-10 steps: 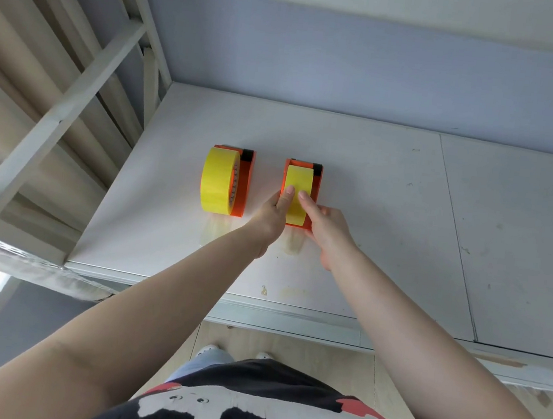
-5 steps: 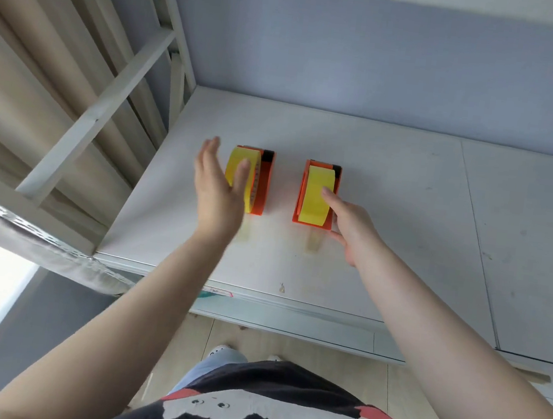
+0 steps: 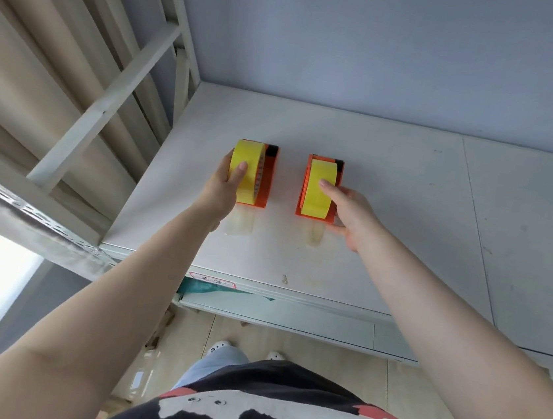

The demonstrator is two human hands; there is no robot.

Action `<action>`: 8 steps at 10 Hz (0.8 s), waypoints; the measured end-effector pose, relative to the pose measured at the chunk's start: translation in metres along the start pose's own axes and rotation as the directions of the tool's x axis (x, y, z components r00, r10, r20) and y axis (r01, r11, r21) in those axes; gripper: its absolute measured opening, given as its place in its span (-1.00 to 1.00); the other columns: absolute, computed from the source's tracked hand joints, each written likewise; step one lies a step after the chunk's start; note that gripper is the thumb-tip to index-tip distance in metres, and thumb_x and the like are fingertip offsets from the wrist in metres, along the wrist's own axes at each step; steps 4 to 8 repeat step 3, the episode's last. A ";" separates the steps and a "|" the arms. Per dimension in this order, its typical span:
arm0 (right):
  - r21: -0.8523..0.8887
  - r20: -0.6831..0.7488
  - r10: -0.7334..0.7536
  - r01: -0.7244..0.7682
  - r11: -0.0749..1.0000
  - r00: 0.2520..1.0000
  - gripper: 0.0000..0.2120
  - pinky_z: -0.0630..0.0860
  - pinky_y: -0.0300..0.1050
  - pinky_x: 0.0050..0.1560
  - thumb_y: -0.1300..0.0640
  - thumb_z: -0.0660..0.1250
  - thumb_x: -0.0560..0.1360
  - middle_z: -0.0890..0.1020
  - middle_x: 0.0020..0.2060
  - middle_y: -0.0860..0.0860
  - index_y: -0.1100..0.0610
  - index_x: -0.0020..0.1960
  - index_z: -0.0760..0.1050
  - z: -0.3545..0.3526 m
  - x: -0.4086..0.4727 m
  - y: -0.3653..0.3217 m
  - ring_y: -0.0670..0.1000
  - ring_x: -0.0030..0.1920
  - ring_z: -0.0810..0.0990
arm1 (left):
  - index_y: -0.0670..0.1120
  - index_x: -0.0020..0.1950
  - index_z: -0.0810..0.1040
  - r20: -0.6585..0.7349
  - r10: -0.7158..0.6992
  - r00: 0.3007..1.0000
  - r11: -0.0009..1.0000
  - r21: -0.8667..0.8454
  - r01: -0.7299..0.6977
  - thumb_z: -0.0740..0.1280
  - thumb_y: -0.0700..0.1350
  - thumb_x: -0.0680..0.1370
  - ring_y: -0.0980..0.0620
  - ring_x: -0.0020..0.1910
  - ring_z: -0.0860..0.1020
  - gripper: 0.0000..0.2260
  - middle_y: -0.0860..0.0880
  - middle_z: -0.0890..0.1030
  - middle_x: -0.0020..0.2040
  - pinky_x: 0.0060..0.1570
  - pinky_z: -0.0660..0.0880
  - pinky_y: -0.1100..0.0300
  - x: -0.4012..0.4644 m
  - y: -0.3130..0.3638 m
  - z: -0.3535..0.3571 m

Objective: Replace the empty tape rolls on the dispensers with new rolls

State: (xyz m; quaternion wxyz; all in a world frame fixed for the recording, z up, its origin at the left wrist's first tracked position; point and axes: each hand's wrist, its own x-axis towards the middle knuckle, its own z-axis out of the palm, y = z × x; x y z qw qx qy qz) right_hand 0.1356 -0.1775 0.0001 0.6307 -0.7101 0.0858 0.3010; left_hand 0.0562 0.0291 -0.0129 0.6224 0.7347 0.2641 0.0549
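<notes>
Two orange tape dispensers sat side by side on the white desk [image 3: 390, 194], near its left end and a little apart from each other, each loaded with a full yellow roll. The left dispenser [image 3: 265, 187] carried the left yellow roll [image 3: 249, 161], whose printed side edge faced right; the right dispenser [image 3: 305, 188] held the right yellow roll [image 3: 320, 193] between its orange side plates. A short strip of clear tape ran out from the near end of each dispenser and lay flat on the desk surface.

The left hand [image 3: 224, 186] gripped the left roll, its thumb laid over the yellow face and its fingers curled around the roll's far left side. The right hand [image 3: 350, 211] rested at the right dispenser, with one straight finger touching the face of the right roll and the thumb reaching along the near end of the orange base; whether the remaining fingers clasped the dispenser's right side could not be told.

A pale metal shelf frame [image 3: 107, 110] rose to the left of the desk, and a red-bordered label [image 3: 213, 279] was stuck on the desk's front edge.
</notes>
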 end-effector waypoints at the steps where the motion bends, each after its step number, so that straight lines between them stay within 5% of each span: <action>1: -0.010 0.003 -0.006 0.006 1.000 1.000 -0.63 0.55 -0.01 0.07 -0.08 0.39 0.47 0.65 -0.03 -0.04 0.04 0.21 0.49 0.000 0.001 0.001 -0.09 -0.11 0.62 | -0.04 0.52 0.22 0.012 0.007 1.000 1.000 -0.024 -0.007 0.09 0.05 0.65 -0.06 0.28 0.44 -0.56 -0.07 0.48 0.30 0.25 0.35 0.12 0.001 0.000 0.000; 2: -0.005 -0.010 -0.008 0.008 1.000 1.000 -0.54 0.54 -0.05 0.01 -0.10 0.39 0.45 0.66 0.06 0.00 0.09 0.27 0.48 0.002 -0.002 0.003 -0.05 -0.07 0.65 | -0.02 0.56 0.10 0.000 -0.012 1.000 1.000 -0.017 0.012 0.09 0.13 0.63 -0.07 0.45 0.31 -0.47 -0.08 0.32 0.49 0.39 0.23 0.09 -0.002 -0.001 0.000; 3: -0.011 -0.057 -0.022 0.021 1.000 0.998 -0.44 0.52 -0.11 -0.08 -0.14 0.41 0.42 0.64 0.13 0.02 0.13 0.31 0.43 0.004 -0.008 0.004 -0.02 0.01 0.64 | -0.02 0.58 0.02 -0.067 -0.038 0.997 0.999 0.007 0.039 0.07 0.14 0.63 -0.08 0.52 0.18 -0.44 -0.09 0.17 0.56 0.29 0.14 0.18 -0.007 0.000 -0.001; 8: -0.011 -0.057 -0.022 0.021 1.000 0.998 -0.44 0.52 -0.11 -0.08 -0.14 0.41 0.42 0.64 0.13 0.02 0.13 0.31 0.43 0.004 -0.008 0.004 -0.02 0.01 0.64 | -0.02 0.58 0.02 -0.067 -0.038 0.997 0.999 0.007 0.039 0.07 0.14 0.63 -0.08 0.52 0.18 -0.44 -0.09 0.17 0.56 0.29 0.14 0.18 -0.007 0.000 -0.001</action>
